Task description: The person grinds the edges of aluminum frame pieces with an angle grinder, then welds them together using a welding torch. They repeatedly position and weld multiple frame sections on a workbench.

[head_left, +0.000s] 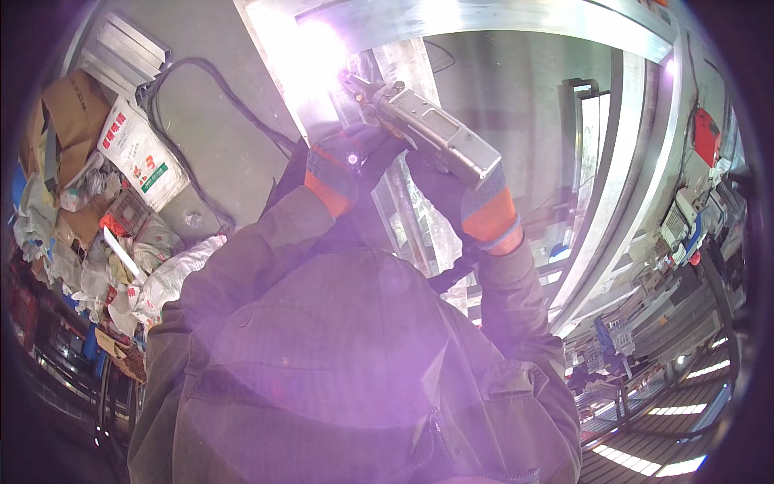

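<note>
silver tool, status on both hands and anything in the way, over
Right hand holds silver tool. Left hand by its front end, grip unclear. White-purple glare at the tip, blocking view there.

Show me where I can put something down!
Grey floor looks mostly bare inside the looped black cable and between the silver boxy metal tool and shiny metal frame. Crowded: the heap of crumpled plastic bags and brown cardboard, left.

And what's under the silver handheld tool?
Part of the right gloved hand shows below the silver handheld tool, with the left gloved hand near its front end. Whatever lies directly beneath the tool's body is covered, including part of the right hand.
</note>
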A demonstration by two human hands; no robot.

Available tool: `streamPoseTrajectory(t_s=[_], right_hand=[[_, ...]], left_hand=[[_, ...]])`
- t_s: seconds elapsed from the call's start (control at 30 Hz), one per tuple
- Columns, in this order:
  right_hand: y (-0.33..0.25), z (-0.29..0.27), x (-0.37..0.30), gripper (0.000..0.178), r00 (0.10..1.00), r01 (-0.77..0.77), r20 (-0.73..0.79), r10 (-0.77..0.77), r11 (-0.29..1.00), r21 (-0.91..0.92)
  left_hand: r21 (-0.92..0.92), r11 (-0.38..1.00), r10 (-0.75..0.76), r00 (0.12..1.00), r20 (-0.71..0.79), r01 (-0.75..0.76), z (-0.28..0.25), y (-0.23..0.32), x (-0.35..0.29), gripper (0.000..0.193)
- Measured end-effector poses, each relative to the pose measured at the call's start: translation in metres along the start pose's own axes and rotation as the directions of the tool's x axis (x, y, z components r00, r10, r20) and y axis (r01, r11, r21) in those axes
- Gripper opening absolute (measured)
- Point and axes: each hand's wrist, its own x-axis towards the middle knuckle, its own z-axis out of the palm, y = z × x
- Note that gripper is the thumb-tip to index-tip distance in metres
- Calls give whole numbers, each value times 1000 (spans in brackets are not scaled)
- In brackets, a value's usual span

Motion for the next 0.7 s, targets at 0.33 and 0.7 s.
streamPoseTrajectory(t_s=[0.33,0.7], right_hand=[[-70,-40,-60,23,928,-350,-115,353,935,48],[-144,-9,-263,33,792,-356,-540,285,934,-29]], left_hand=[[154,962,219,975,45,-224,3,-2,-3,15],[460,357,150,536,831,-813,32,43,-70,91]])
